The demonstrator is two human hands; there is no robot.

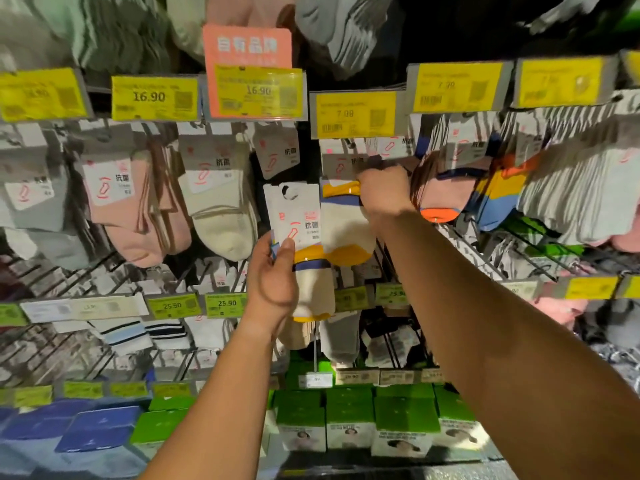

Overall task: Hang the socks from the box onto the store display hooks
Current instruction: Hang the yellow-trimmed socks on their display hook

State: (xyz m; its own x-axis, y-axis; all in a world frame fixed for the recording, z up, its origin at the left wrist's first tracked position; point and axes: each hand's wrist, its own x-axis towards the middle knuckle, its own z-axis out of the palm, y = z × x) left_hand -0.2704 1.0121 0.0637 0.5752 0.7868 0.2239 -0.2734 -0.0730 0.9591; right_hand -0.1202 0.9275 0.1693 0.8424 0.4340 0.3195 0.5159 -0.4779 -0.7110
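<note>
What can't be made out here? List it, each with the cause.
- Hook under the 7.98 tag, head view: hidden by the right hand and the hanging socks.
- Fingertips of the left hand: behind the sock pack it holds.
- Box of socks: outside the frame.
- Small print on the far-right yellow tag: motion blur.
- Top-row socks: cut by the upper edge.

Shop: price tags, hanging socks.

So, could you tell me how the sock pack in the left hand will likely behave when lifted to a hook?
The sock pack probably flops below its card, since the socks droop under the left hand. It looks light, pinched by a thumb. The card likely stays fairly stiff.
</note>
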